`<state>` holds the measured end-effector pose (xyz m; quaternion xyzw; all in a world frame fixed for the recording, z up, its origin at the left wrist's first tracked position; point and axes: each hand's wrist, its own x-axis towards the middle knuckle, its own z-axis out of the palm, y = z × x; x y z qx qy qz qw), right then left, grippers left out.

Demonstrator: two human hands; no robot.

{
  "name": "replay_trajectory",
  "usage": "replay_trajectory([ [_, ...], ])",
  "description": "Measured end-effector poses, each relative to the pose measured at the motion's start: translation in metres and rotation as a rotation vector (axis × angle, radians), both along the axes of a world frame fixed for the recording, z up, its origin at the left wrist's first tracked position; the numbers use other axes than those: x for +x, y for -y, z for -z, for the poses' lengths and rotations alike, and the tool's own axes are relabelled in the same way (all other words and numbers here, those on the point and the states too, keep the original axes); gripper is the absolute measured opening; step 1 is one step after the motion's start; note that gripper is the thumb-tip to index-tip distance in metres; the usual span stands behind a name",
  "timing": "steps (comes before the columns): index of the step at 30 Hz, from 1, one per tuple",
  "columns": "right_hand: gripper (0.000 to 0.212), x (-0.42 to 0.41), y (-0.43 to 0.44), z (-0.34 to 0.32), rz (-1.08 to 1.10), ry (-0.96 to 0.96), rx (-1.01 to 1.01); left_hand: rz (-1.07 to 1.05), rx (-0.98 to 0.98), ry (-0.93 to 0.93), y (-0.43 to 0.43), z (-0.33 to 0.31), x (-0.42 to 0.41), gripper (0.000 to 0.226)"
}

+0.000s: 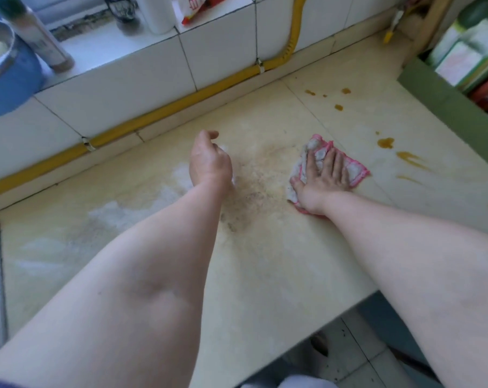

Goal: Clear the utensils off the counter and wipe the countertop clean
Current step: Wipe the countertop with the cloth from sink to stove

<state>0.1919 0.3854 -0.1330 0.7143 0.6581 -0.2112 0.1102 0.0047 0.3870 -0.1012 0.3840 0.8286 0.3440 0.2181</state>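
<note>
Our forearms fill the near edge, both reaching out over the counter [265, 275]. At 11 o'clock our left hand [209, 161] hangs knuckles-up over white residue [130, 211], fingers curled under, so we cannot tell whether it grips anything. At 1 o'clock our right hand [325, 177] lies flat, fingers spread, pressing the cloth [352, 170] onto the counter. Brown spills [385, 142] lie just beyond, toward 2 o'clock.

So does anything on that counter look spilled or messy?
Yes. Brown sauce-like drips spot the countertop right of the pink-edged cloth, beyond where the right hand presses it flat. A dark gritty smear lies between the hands, and a whitish wet-looking patch spreads near the left hand.
</note>
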Motion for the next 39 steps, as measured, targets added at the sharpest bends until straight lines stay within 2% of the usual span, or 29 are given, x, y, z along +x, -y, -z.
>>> replay_trajectory([
  [4, 0.072, 0.006, 0.014, 0.001, 0.08, 0.025, 0.026, -0.042, 0.008, -0.028, 0.014, 0.001, -0.009, 0.04],
  [7, 0.07, -0.014, 0.02, 0.001, 0.055, 0.011, 0.036, -0.095, 0.016, -0.046, 0.02, 0.0, -0.025, 0.038],
  [13, 0.071, -0.113, 0.031, -0.001, -0.301, -0.111, 0.049, -0.134, 0.053, -0.061, 0.027, -0.004, -0.072, 0.035],
  [16, 0.069, -0.154, 0.031, 0.0, -0.437, -0.111, 0.046, -0.161, 0.068, -0.068, 0.028, -0.003, -0.098, 0.034],
  [23, 0.07, -0.201, 0.055, 0.0, -0.675, -0.176, 0.0, -0.157, 0.07, -0.075, 0.023, 0.001, -0.111, 0.033],
  [28, 0.068, -0.17, 0.068, -0.003, -0.705, -0.102, -0.034, -0.092, 0.047, -0.034, 0.014, 0.001, -0.074, 0.033],
  [39, 0.071, -0.003, 0.073, 0.001, -0.359, -0.067, -0.014, 0.106, -0.045, -0.017, 0.026, -0.011, 0.053, 0.033],
])
